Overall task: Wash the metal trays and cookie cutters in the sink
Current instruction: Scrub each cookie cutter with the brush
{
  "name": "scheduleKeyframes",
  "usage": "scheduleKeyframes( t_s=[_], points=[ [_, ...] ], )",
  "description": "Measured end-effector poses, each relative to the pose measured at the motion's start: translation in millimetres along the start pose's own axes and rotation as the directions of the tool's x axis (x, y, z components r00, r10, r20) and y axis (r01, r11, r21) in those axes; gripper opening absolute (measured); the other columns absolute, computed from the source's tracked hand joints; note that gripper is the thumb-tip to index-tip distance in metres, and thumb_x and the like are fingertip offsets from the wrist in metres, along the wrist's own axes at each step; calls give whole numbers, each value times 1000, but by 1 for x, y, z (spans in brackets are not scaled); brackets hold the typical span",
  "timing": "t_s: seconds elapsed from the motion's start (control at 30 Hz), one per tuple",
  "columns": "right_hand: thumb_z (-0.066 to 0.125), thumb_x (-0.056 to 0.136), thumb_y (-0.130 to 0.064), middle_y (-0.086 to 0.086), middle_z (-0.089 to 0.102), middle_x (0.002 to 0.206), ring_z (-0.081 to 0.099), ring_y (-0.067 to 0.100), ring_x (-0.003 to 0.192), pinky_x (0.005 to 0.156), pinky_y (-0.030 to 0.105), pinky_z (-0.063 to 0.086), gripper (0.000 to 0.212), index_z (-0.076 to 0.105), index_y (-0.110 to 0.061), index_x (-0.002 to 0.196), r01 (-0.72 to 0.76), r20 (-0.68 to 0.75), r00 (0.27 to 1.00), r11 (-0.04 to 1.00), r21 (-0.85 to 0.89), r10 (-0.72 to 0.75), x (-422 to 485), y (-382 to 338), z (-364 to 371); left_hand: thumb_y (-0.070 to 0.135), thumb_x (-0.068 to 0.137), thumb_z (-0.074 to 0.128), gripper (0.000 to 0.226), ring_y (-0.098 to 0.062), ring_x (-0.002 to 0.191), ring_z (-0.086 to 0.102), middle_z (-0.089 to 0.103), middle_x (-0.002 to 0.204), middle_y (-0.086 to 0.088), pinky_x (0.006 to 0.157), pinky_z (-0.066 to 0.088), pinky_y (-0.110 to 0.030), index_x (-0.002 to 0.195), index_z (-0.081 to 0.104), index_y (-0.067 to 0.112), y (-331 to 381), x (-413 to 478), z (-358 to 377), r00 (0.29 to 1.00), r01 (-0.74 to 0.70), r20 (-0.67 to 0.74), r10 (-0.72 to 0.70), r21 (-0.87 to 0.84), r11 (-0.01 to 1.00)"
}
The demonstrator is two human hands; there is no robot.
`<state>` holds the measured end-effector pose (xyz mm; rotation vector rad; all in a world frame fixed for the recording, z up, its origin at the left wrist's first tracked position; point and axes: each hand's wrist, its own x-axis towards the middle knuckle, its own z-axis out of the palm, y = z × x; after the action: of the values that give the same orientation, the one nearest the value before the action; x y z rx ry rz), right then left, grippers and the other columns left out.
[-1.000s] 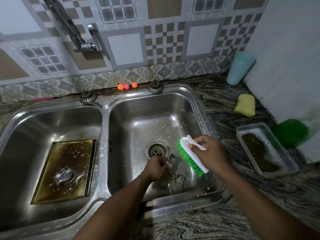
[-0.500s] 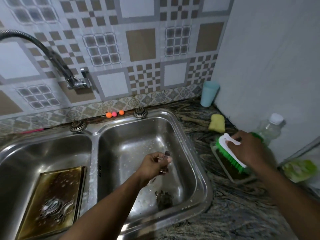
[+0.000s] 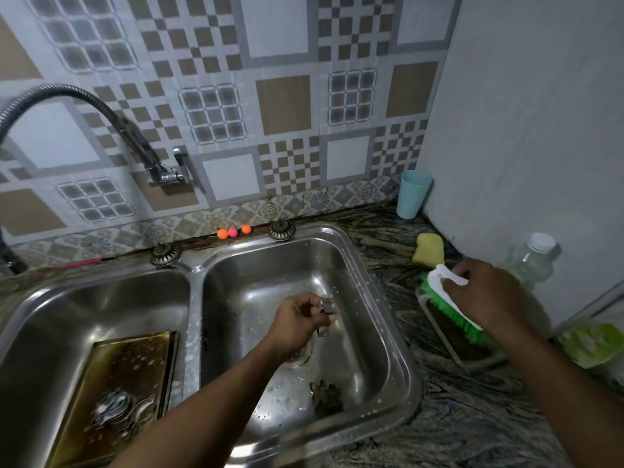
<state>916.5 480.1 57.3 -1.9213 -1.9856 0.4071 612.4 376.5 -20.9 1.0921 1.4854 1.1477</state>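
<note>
Over the right sink basin [image 3: 381,319], my left hand [image 3: 297,322] pinches a small metal cookie cutter [image 3: 327,314]. Another cookie cutter [image 3: 326,395] lies on that basin's floor. A soapy brown metal tray [image 3: 141,359] sits in the left basin [image 3: 67,315] with several cutters [image 3: 114,412] on it. My right hand [image 3: 486,295] grips a green-bristled scrub brush [image 3: 442,298] by its white handle, bristles down in a small metal tray [image 3: 449,346] on the counter at right.
A flexible tap [image 3: 111,123] arcs from the tiled wall over the left basin. On the counter stand a blue cup [image 3: 413,194], a yellow sponge [image 3: 429,248], a clear bottle [image 3: 533,261] and a green scrubber [image 3: 594,342]. Small orange and pink balls [image 3: 233,232] sit behind the sink.
My right hand carried the brush out of the right basin to the small tray on the counter. My left hand lifted the cutter up off the basin floor.
</note>
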Motion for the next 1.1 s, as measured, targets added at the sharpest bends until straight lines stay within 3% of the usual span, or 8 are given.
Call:
scheduleKeyframes(
  t_s=[0.2, 0.3, 0.43, 0.53, 0.6, 0.7, 0.8, 1.1],
  points=[
    [73, 81, -43, -6, 68, 74, 64, 17, 69, 60, 32, 51, 15, 67, -31, 88, 318, -46, 946, 891, 324, -321, -50, -120, 31, -14, 85, 67, 18, -32, 81, 72, 63, 80, -19, 74, 62, -43, 78, 63, 2, 9, -8, -33, 994, -105, 19, 103, 133, 986],
    [64, 84, -52, -6, 72, 79, 67, 18, 70, 58, 32, 51, 27, 66, -30, 98, 515, -65, 852, 805, 294, -520, -76, -149, 67, -7, 83, 71, 23, -25, 76, 71, 75, 80, -2, 76, 61, -47, 85, 74, 16, 10, -21, -56, 991, -131, 9, 132, 176, 976],
    [72, 83, -46, -7, 72, 80, 65, 12, 70, 61, 27, 48, 23, 68, -25, 92, 497, -178, 867, 778, 383, -466, -86, -173, 88, -19, 80, 70, 35, -16, 73, 63, 67, 70, 5, 84, 55, -59, 79, 73, 16, 8, -45, -94, 995, -69, -75, 70, 11, 998],
    [80, 82, -30, -7, 72, 81, 60, 4, 71, 61, 14, 37, 15, 72, -20, 90, 578, -155, 809, 717, 389, -567, -104, -202, 104, -21, 82, 67, 30, -12, 72, 67, 73, 76, 3, 68, 60, -35, 89, 73, 7, 9, -57, -116, 994, -86, -67, 83, -42, 995],
    [80, 83, -30, -5, 72, 78, 65, 11, 69, 59, 22, 41, 15, 72, -19, 88, 517, -149, 851, 753, 408, -504, -99, -210, 104, -19, 83, 68, 23, -11, 64, 66, 67, 67, 1, 64, 60, -28, 86, 66, 3, 7, -69, -131, 991, -15, -134, -7, -167, 986],
    [78, 83, -34, -7, 70, 74, 62, 9, 63, 56, 30, 47, 17, 67, -21, 85, 437, -188, 899, 777, 453, -396, -102, -229, 109, 2, 79, 80, 22, -20, 73, 71, 71, 82, -13, 71, 60, -33, 95, 65, 7, 10, -79, -157, 978, 44, -175, -118, -376, 925],
    [77, 84, -36, -13, 68, 75, 62, 8, 66, 58, 28, 48, 17, 66, -23, 87, 491, -165, 864, 724, 484, -476, -134, -252, 137, 12, 80, 77, 18, -18, 79, 73, 76, 92, -9, 73, 60, -34, 96, 69, 14, 15, -81, -185, 962, 50, -197, -189, -556, 830],
    [63, 85, -51, -5, 75, 84, 69, 18, 72, 60, 35, 53, 30, 71, -25, 99, 577, -160, 811, 725, 375, -563, -164, -297, 169, 9, 80, 75, 18, -23, 76, 74, 76, 90, -13, 61, 61, -36, 97, 70, 10, -6, -109, -248, 941, 62, -222, -254, -625, 778]
  ],
)
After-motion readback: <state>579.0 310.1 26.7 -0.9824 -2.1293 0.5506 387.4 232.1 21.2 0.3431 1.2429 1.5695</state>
